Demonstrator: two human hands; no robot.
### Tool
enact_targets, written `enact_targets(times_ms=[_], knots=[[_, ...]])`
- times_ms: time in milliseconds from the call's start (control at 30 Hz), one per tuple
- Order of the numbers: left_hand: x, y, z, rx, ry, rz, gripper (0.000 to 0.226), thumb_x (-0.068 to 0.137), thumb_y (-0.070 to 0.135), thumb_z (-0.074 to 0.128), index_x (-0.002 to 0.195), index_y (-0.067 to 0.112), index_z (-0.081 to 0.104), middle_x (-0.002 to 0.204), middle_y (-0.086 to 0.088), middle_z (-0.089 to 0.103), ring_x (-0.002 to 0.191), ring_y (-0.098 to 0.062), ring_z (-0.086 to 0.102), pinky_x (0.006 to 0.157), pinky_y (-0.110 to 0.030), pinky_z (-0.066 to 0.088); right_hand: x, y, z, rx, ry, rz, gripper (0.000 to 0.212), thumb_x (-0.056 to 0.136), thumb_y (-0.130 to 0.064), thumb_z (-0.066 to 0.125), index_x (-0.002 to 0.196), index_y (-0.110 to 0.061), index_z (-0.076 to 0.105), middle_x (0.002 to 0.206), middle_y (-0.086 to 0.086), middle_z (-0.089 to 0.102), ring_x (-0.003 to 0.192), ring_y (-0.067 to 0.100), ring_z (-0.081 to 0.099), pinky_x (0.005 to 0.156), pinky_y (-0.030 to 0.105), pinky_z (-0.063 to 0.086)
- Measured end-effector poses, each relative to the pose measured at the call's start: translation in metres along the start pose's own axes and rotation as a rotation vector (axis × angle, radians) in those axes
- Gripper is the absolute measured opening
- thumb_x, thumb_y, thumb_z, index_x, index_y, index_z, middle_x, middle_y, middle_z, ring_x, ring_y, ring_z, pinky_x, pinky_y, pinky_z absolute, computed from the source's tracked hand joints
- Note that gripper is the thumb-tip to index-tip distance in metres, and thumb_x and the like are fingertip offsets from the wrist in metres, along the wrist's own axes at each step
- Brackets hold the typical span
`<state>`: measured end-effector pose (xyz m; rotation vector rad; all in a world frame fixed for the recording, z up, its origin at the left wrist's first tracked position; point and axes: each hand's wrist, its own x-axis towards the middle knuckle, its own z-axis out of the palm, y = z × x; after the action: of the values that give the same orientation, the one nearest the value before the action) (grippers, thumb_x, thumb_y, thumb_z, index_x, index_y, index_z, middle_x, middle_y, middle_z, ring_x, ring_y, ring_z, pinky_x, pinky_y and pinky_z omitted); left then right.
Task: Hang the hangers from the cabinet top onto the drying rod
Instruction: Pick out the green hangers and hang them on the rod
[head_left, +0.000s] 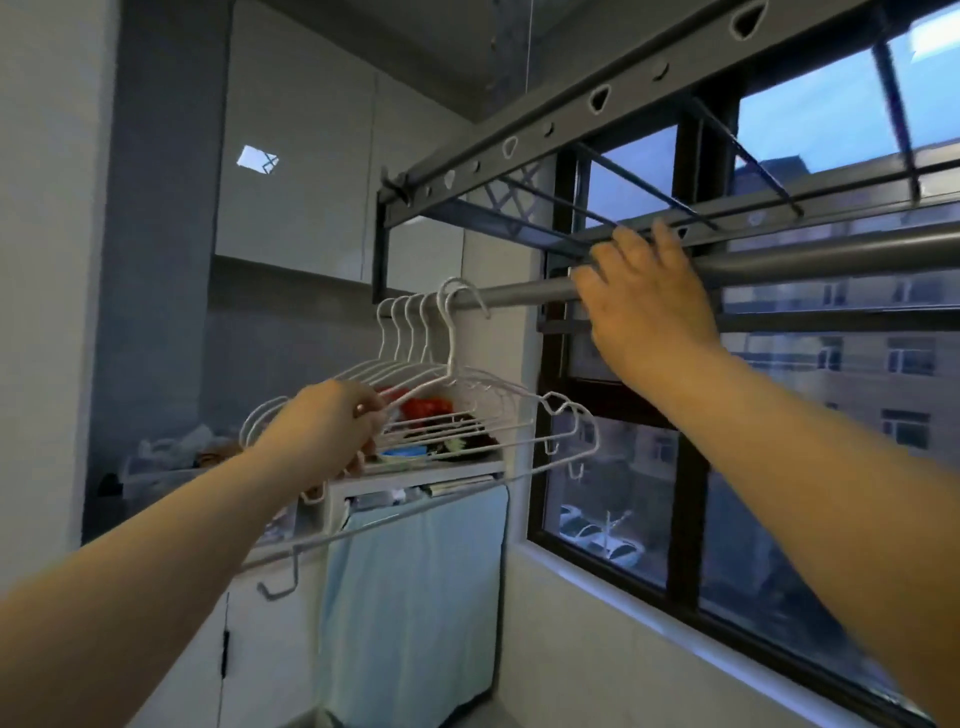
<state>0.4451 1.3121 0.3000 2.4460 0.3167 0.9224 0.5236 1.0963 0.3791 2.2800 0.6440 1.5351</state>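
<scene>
- Hangers (450, 353) are hooked at the rod's (524, 293) left end; a shoulder is pinched by the left hand (332, 421).
- The rod is gripped by the right hand (649, 301).
- Hooks are judged seated; a gentle release is needed next.

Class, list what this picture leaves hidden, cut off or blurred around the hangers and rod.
Head view throughout.
How many hangers the left hand holds: its fingers cover the grip.
Whether the right hand grips the drying rod: its back hides that.
Rod's right end: cut by the frame edge.
Items on the cabinet top: blurred, behind hangers.
</scene>
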Motion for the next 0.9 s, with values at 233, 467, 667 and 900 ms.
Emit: enact_targets(times_ms=[233,467,667,900], knots=[[0.051,-0.011,0.009,-0.076,-0.014,0.075,0.013,0.094,0.015,0.046,0.085,0.015,0.055,0.059,-0.001,0.055,0.049,-0.017,0.055,0.052,-0.027,0.046,0.022,0.001,0.006,-0.144,-0.2,0.143,0.037,0.095,-0.012,0.043,0.132,-0.007,0.037,0.126,0.015,0.05,0.115,0.032,0.048,0.092,0.039,0.038],[0.068,-0.002,0.023,-0.127,-0.051,0.138,0.017,0.094,0.016,0.045,0.098,0.01,0.06,0.066,-0.005,0.059,0.049,-0.016,0.054,0.053,-0.028,0.048,0.018,0.002,0.014,-0.172,-0.158,0.15,0.035,0.097,-0.012,0.039,0.132,-0.008,0.039,0.122,0.015,0.053,0.11,0.031,0.051,0.089,0.038,0.038],[0.072,0.002,0.034,-0.105,-0.064,0.165,0.022,0.093,0.018,0.047,0.109,0.009,0.06,0.063,-0.001,0.056,0.049,-0.013,0.054,0.054,-0.026,0.048,0.019,0.002,0.016,-0.149,-0.123,0.15,0.034,0.099,-0.015,0.038,0.133,-0.009,0.039,0.124,0.014,0.054,0.111,0.032,0.051,0.091,0.038,0.037],[0.075,-0.006,0.039,-0.06,-0.077,0.168,0.019,0.094,0.017,0.046,0.103,0.011,0.061,0.064,0.001,0.056,0.05,-0.013,0.056,0.047,-0.022,0.044,0.02,0.001,0.015,-0.136,-0.115,0.154,0.037,0.099,-0.015,0.038,0.136,-0.012,0.036,0.125,0.011,0.053,0.112,0.03,0.051,0.091,0.037,0.037]])
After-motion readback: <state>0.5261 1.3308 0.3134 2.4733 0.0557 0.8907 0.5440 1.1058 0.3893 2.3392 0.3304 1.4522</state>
